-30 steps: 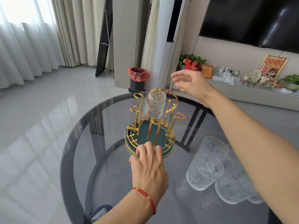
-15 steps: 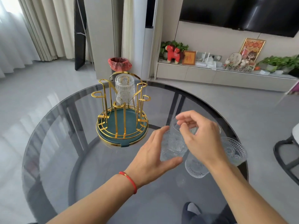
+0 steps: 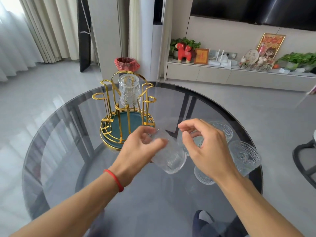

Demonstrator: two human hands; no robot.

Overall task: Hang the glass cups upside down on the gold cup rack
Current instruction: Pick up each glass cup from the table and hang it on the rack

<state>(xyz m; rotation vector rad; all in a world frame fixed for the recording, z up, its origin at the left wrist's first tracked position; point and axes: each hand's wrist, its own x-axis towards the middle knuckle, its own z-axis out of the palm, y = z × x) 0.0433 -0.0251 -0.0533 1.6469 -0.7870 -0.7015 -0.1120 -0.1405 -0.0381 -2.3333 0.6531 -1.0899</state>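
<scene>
Curtains [image 3: 25,31] are hanging at the far left, beyond the round smoked-glass surface [image 3: 68,151]. On the left half of that surface the gold cup rack [image 3: 127,115] is standing, its wire posts rising from a green dish-like base ringed in gold. One ribbed glass cup [image 3: 129,90] is being carried upside down on a post at the back of the rack, under the arched handle; the other looped posts are standing bare, and nothing is seen lying in the green base. A bin lined with a red bag [image 3: 126,63] is sitting on the floor behind the rack.

Just in front of the rack, the left hand [image 3: 136,151], with a red cord [image 3: 115,179] worn at the wrist, is being closed around a second glass cup [image 3: 169,156]. This cup is being held tilted above the surface, its open mouth turned toward the camera and down; it is blurred. The right hand [image 3: 206,149] is being kept just beside it, fingers curled and spread with nothing gripped between them.

Further right, more glass cups are standing upright, mouths up, on the surface: one [image 3: 222,130] past the right hand's fingers, one [image 3: 245,157] at the edge, and one [image 3: 203,177] partly hidden under the right wrist. Whether anything is inside them cannot be told.
</scene>
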